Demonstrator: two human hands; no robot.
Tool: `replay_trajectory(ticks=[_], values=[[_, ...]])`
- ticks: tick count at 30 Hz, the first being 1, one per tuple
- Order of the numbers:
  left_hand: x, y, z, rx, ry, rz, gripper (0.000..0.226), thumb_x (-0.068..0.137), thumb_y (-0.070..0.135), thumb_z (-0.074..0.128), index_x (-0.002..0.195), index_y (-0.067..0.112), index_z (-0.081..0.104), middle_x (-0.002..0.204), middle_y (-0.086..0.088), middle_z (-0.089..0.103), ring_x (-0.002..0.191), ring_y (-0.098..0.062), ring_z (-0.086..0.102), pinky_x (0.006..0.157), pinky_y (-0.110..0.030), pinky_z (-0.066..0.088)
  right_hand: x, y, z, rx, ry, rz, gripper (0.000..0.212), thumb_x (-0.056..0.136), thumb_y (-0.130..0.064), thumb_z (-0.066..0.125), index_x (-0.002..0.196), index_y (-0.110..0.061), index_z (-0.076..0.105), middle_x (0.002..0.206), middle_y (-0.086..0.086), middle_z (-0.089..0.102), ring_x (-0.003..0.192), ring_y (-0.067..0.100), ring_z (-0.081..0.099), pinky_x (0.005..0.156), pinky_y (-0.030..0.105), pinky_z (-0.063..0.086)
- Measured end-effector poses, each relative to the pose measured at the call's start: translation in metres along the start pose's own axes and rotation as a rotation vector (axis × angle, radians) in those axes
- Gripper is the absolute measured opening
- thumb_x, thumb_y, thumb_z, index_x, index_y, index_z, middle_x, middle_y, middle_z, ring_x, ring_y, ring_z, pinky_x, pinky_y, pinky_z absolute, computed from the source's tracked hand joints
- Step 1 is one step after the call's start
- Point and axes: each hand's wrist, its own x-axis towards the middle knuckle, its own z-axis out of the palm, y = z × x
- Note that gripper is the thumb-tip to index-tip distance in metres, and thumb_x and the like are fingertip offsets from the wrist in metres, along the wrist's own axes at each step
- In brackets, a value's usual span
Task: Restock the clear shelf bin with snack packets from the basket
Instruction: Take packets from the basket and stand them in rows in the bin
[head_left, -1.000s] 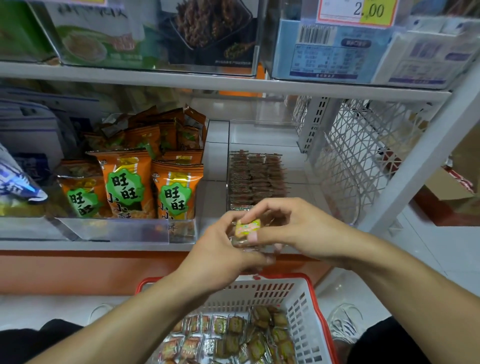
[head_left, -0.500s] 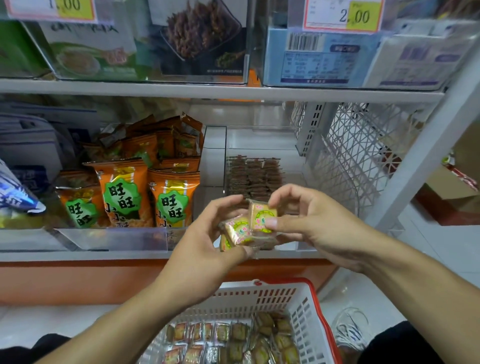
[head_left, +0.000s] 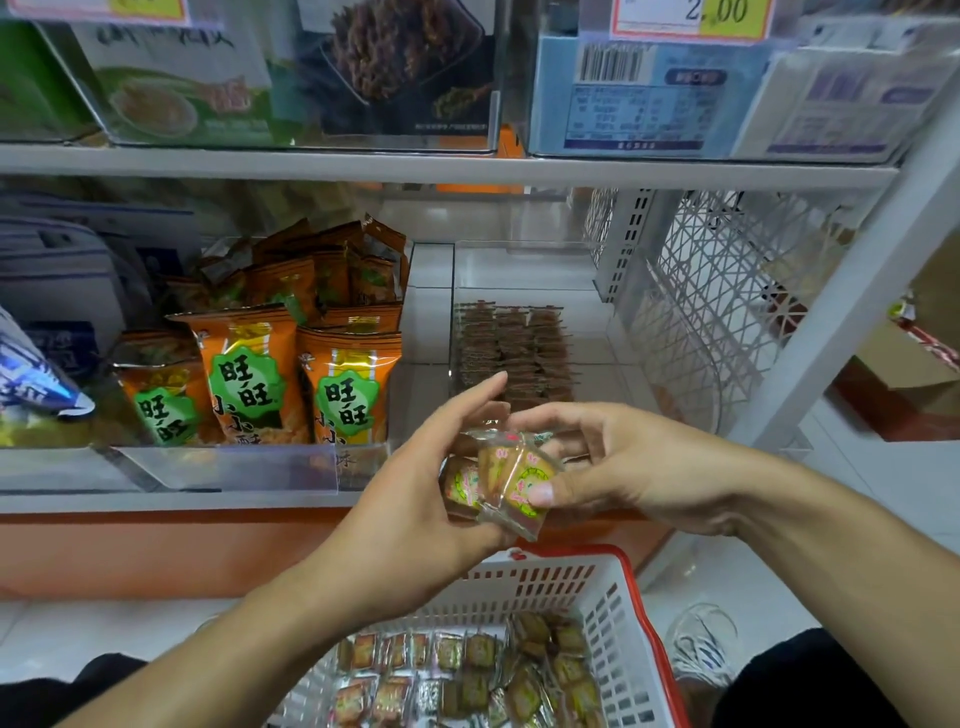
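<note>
Both hands meet in front of the shelf edge, above the basket. My left hand (head_left: 415, 499) holds a small stack of clear-wrapped snack packets (head_left: 501, 480) from the left side. My right hand (head_left: 618, 467) pinches the front packet of that stack with thumb and fingers. Behind them stands the clear shelf bin (head_left: 530, 270), with rows of brown packets (head_left: 514, 353) standing on edge in its middle. The white basket with a red rim (head_left: 631, 603) sits below, holding several more snack packets (head_left: 467, 675).
Orange snack bags (head_left: 291, 374) fill the bin to the left behind a clear front lip. A white lattice shelf end panel (head_left: 717, 312) and a slanted white post (head_left: 852, 291) stand to the right. The upper shelf (head_left: 415, 166) carries boxed goods and price tags.
The stack has been fanned out and lifted slightly; my right hand has shifted from covering the top to pinching the front packet. The view has tilted up a little.
</note>
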Motion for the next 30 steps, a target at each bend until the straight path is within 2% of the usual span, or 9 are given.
replay_trajectory(ticks=[5,10,12,15,21,24,26,28,30], values=[[-0.003,0.003,-0.002,0.025,0.049,0.022,0.093,0.083,0.011,0.072,0.156,0.047,0.027,0.142,0.034,0.048,0.133,0.011,0.046,0.096,-0.004,0.041,0.000,-0.001,0.001,0.106,0.033,-0.032,0.040,0.079,0.009,0.072,0.114,-0.008,0.064,0.109,0.019,0.071,0.096,0.024,0.070,0.088,0.035,0.061],[-0.004,0.005,-0.002,0.058,0.104,0.063,0.092,0.081,0.012,0.056,0.154,0.054,0.020,0.145,0.037,0.042,0.124,0.008,0.052,0.067,-0.014,0.047,0.002,-0.005,0.000,0.334,-0.007,0.049,0.049,0.079,0.000,0.070,0.126,0.000,0.058,0.117,0.021,0.071,0.105,0.032,0.070,0.090,0.040,0.060],[-0.004,0.007,0.002,0.090,0.099,0.103,0.090,0.080,0.020,0.054,0.154,0.056,0.019,0.146,0.035,0.041,0.131,0.009,0.046,0.075,-0.014,0.053,0.003,-0.004,0.003,0.318,-0.027,0.089,0.045,0.087,-0.002,0.066,0.131,-0.001,0.058,0.124,0.022,0.069,0.114,0.034,0.067,0.093,0.044,0.058],[-0.006,0.008,0.008,0.115,0.080,0.128,0.087,0.079,0.026,0.053,0.155,0.052,0.021,0.151,0.031,0.038,0.142,0.006,0.037,0.088,0.000,0.042,0.007,0.000,0.009,0.369,-0.038,0.107,0.037,0.098,-0.003,0.056,0.135,-0.005,0.057,0.132,0.024,0.064,0.123,0.035,0.063,0.099,0.051,0.054],[-0.001,0.008,0.015,0.084,0.031,0.133,0.094,0.079,0.025,0.056,0.158,0.050,0.011,0.163,0.029,0.021,0.150,0.007,0.021,0.114,-0.010,0.027,0.009,0.003,0.012,0.379,-0.074,0.051,0.044,0.092,0.003,0.060,0.135,-0.005,0.057,0.120,0.015,0.071,0.112,0.025,0.069,0.101,0.043,0.053],[0.005,0.002,0.018,0.192,0.056,0.130,0.097,0.081,0.027,0.057,0.157,0.054,0.003,0.163,0.038,-0.001,0.153,0.007,-0.001,0.113,-0.020,0.034,0.012,-0.004,-0.004,0.108,0.170,-0.046,0.047,0.085,0.002,0.071,0.130,-0.004,0.057,0.119,0.019,0.070,0.104,0.027,0.071,0.097,0.042,0.056],[0.009,-0.004,0.022,0.334,0.019,0.082,0.096,0.085,0.027,0.059,0.158,0.051,0.002,0.159,0.043,-0.012,0.150,0.011,-0.013,0.108,-0.030,0.047,0.017,-0.009,-0.028,-0.464,0.504,-0.115,0.044,0.084,-0.018,0.079,0.122,-0.015,0.058,0.114,0.005,0.069,0.101,0.020,0.068,0.093,0.035,0.056],[0.012,-0.014,0.027,0.532,-0.062,0.029,0.093,0.089,0.032,0.060,0.161,0.042,0.002,0.165,0.032,-0.011,0.147,0.010,-0.026,0.124,-0.041,0.028,0.021,-0.008,-0.051,-0.886,0.653,-0.092,0.047,0.080,-0.041,0.079,0.116,-0.024,0.054,0.107,-0.006,0.064,0.092,0.012,0.061,0.078,0.025,0.046],[0.014,-0.023,0.032,0.740,-0.126,0.047,0.092,0.092,0.039,0.059,0.162,0.035,-0.001,0.169,0.019,-0.007,0.147,0.003,-0.032,0.126,-0.031,-0.011,0.029,-0.001,-0.066,-0.974,0.617,-0.006,0.048,0.080,-0.044,0.079,0.116,-0.023,0.056,0.104,-0.005,0.063,0.089,0.013,0.058,0.069,0.023,0.041]])
